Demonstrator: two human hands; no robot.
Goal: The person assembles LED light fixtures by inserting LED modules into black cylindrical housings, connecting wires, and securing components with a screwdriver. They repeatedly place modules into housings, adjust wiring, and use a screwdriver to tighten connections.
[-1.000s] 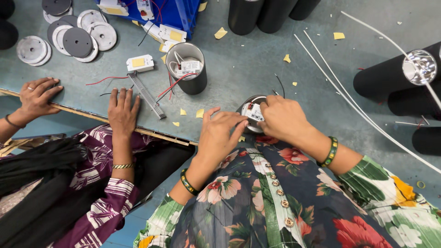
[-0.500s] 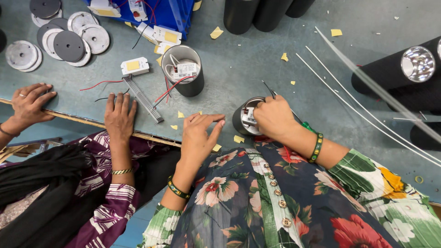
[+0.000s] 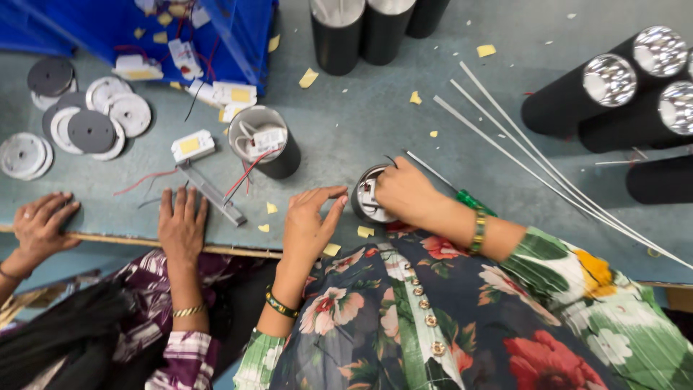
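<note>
My right hand (image 3: 408, 191) grips a small black cylindrical lamp housing (image 3: 364, 198) that stands on the grey-green table (image 3: 361, 108) and has a white part inside. My left hand (image 3: 310, 224) hovers just left of the housing with its fingers spread, holding nothing. A green-handled screwdriver (image 3: 468, 199) lies under my right wrist. Yellow paper scraps (image 3: 364, 232) lie beside the housing.
A co-worker's two hands (image 3: 180, 224) (image 3: 40, 227) rest flat on the table edge at the left. Nearby lie another open black housing with red wires (image 3: 263, 141), a white driver box (image 3: 191, 144), a metal bracket (image 3: 209, 191), round discs (image 3: 90, 130), a blue bin (image 3: 231, 29), black lamps (image 3: 613, 94) and white rods (image 3: 534, 159).
My left hand has come off the housing and spread open to its left. My right hand stays on the housing. The view has shifted slightly down and to the left.
</note>
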